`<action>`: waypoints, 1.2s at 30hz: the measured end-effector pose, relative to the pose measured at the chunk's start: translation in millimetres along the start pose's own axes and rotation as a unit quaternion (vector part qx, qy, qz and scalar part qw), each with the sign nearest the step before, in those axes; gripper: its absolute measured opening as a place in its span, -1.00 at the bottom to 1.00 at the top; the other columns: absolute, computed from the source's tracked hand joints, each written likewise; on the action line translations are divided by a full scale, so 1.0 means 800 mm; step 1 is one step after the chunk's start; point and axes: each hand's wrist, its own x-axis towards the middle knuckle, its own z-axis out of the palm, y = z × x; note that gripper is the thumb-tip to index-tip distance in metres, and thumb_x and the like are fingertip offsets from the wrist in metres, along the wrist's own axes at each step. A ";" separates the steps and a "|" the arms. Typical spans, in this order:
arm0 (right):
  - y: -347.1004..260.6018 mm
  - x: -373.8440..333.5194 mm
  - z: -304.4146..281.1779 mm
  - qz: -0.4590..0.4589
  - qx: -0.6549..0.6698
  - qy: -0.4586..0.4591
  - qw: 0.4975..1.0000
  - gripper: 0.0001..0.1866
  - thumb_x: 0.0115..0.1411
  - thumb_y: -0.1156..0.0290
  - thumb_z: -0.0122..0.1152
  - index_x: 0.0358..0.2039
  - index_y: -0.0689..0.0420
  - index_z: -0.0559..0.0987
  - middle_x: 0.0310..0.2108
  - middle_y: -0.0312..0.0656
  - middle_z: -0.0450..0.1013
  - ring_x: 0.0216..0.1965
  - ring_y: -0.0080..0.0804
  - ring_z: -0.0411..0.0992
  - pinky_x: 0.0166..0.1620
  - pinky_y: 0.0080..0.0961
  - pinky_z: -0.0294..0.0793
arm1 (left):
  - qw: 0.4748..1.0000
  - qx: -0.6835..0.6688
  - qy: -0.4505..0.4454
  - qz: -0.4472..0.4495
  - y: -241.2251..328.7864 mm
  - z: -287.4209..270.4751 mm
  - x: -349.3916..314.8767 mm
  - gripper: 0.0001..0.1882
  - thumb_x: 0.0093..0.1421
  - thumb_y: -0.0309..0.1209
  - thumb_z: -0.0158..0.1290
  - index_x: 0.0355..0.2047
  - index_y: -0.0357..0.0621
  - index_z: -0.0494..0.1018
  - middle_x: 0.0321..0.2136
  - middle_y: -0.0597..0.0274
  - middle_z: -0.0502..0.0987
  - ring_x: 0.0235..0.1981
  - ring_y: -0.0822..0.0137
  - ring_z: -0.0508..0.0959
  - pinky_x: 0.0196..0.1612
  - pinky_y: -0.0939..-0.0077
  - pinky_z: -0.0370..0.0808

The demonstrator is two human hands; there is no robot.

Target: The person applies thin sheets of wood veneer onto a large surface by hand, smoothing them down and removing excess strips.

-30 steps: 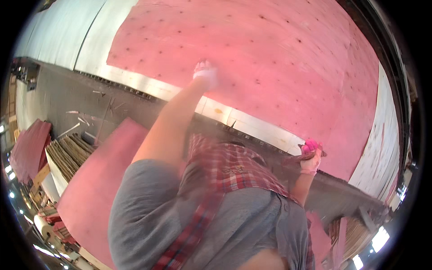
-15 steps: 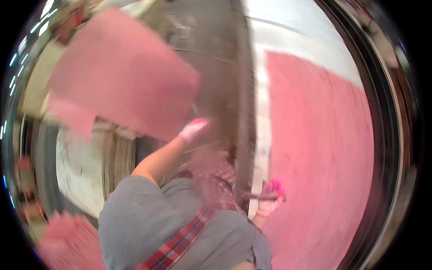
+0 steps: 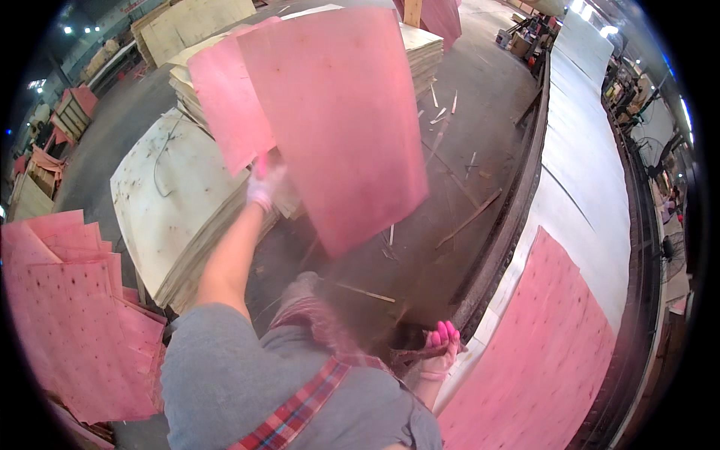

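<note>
Scraps (image 3: 470, 218) litter floor (image 3: 484, 82) between left hand (image 3: 266, 185) and white sheets (image 3: 581, 150).

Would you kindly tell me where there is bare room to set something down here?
The white surface is bare beyond the lying pink sheet, beside the dark rail. The floor left of the rail has gaps between wood strips. Around the left hand, a large pink sheet and pale stack crowd the space.

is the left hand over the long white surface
No, the left hand is at a pink rectangular sheet, left of that white surface.
</note>
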 end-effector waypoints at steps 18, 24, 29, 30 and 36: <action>0.106 0.051 0.633 -0.288 -0.354 -0.313 0.833 -0.32 0.02 0.49 0.12 0.16 0.09 0.09 -0.17 -0.15 0.37 -0.15 -0.41 0.38 -0.22 -0.60 0.41 | 0.853 -0.177 -0.458 -0.175 -0.048 0.041 0.191 -0.65 0.13 -0.26 -0.06 -0.12 -0.19 0.31 -0.19 0.19 0.38 -0.19 0.32 0.38 -0.15 0.47 0.35; 0.142 0.015 0.667 -0.468 -0.509 0.008 0.723 -0.27 0.04 0.20 0.05 0.20 -0.01 0.00 0.10 -0.09 0.14 0.10 -0.14 0.11 0.11 -0.28 0.11 | 0.719 -0.095 -0.670 -0.157 -0.123 0.065 0.164 -0.65 0.15 -0.36 -0.11 -0.07 -0.21 0.25 -0.17 0.17 0.36 -0.16 0.31 0.37 -0.13 0.45 0.37; 0.102 0.003 0.631 -0.414 -0.554 0.093 0.716 -0.34 -0.02 0.23 0.03 0.13 0.03 0.14 0.07 0.00 0.14 0.07 -0.05 0.14 0.04 -0.21 0.17 | 0.688 -0.153 -0.709 -0.016 -0.143 0.120 0.155 -0.64 0.16 -0.45 -0.15 -0.02 -0.23 0.20 -0.14 0.15 0.35 -0.14 0.31 0.36 -0.11 0.43 0.39; 0.097 0.005 0.616 -0.423 -0.557 0.142 0.701 -0.35 -0.05 0.26 0.06 0.12 0.01 0.17 0.04 0.01 0.19 0.04 -0.05 0.19 0.01 -0.22 0.21 | 0.691 -0.137 -0.707 0.052 -0.127 0.132 0.146 -0.64 0.16 -0.47 -0.15 -0.01 -0.23 0.19 -0.14 0.15 0.35 -0.13 0.31 0.36 -0.11 0.42 0.39; 0.044 0.066 0.583 -0.376 -0.393 -0.055 0.838 -0.69 -0.10 0.45 0.11 -0.25 0.13 0.49 -0.46 -0.12 0.47 -0.39 -0.40 0.45 -0.30 -0.47 0.42 | 0.802 -0.208 -0.550 0.108 0.095 0.085 0.117 -0.43 0.12 -0.19 -0.02 0.04 -0.30 0.15 -0.05 0.01 0.30 0.02 0.17 0.26 0.11 0.25 0.14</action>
